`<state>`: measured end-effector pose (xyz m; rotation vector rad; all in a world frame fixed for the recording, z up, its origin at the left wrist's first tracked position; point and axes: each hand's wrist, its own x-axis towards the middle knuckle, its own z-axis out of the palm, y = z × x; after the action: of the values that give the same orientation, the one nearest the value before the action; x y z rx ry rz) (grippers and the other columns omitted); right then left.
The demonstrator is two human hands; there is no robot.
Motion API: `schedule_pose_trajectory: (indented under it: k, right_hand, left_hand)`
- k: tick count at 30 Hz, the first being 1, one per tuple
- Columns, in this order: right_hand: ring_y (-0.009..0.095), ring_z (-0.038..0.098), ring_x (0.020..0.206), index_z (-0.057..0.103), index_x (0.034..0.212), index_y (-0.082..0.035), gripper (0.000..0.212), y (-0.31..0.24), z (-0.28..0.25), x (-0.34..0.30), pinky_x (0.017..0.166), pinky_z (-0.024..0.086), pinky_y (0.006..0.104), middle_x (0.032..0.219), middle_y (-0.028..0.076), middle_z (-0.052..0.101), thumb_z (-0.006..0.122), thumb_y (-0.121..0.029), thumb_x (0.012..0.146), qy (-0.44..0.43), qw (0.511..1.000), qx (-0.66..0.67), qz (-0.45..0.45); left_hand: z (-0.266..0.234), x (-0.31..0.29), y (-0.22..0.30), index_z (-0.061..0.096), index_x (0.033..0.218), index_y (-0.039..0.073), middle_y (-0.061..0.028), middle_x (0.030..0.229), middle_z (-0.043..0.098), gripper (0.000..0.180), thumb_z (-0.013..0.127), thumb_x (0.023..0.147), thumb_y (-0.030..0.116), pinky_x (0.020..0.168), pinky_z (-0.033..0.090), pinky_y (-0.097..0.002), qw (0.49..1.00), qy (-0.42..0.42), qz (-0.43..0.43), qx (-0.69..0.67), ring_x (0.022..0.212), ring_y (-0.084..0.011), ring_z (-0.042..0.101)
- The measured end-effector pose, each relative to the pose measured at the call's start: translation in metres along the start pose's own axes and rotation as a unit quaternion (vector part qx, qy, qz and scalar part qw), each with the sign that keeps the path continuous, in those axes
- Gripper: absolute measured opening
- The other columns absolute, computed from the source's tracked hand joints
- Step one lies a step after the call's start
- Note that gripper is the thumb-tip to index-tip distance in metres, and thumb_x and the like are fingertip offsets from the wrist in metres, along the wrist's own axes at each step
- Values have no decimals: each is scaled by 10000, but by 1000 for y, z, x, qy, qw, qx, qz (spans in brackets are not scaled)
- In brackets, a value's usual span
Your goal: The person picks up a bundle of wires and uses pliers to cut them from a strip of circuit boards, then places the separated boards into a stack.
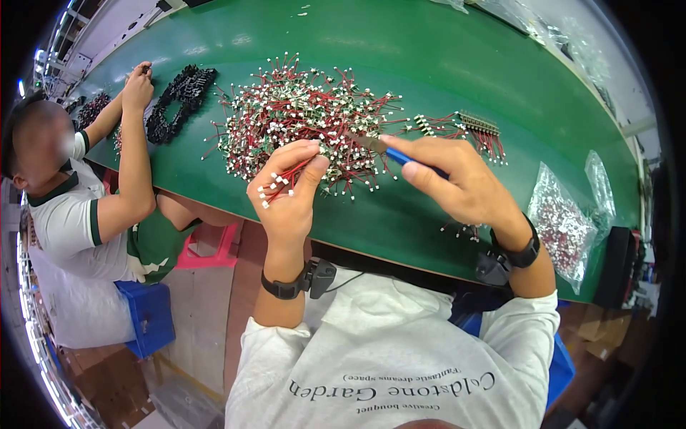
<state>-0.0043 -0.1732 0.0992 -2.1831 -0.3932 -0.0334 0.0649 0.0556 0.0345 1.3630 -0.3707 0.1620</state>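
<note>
My left hand [289, 211] is closed on a small bunch of red wire leads with white connectors [277, 187], thumb and fingers pinched together at the near edge of a big pile. Wrapped in my right hand [464, 175] is a blue-handled knife-like tool [407, 159]. Its flat metal blade [369, 143] points left toward my left fingertips, over the pile; whether it touches a lead I cannot tell. The large heap of red leads with white connectors and small green parts [286, 107] lies just beyond both hands.
A row of joined boards with red leads [480, 127] lies right of the heap. Clear bags of leads [561, 229] rest on the green table [443, 64] at the right. On the left, a co-worker [78, 207] handles something near black parts [179, 104].
</note>
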Motion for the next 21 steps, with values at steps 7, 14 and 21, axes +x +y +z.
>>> schedule_pose_trajectory:
  k: [7,14,21]
  right_hand:
    - [250,566,661,568,1286,-37,383,-7,3,-3,625,432,349,731,130,581,530,-179,933,-14,1000,6,-17]
    - [295,603,707,574,1262,-9,376,-2,3,-5,661,464,372,812,159,627,556,-163,919,-7,998,13,-54]
    - [315,615,677,587,1246,-16,376,5,2,-14,632,469,394,761,198,635,550,-201,920,11,1000,20,-3]
  left_hand:
    - [5,4,12,701,893,-14,-140,959,690,174,754,735,-65,801,524,-278,991,-51,82,93,879,-186,661]
    - [7,1,17,691,891,-34,-146,950,690,187,732,725,-108,818,518,-289,987,-45,94,122,888,-199,660]
    - [8,4,9,684,868,-43,-166,991,677,157,712,736,-122,805,524,-293,977,-101,95,164,874,-213,655]
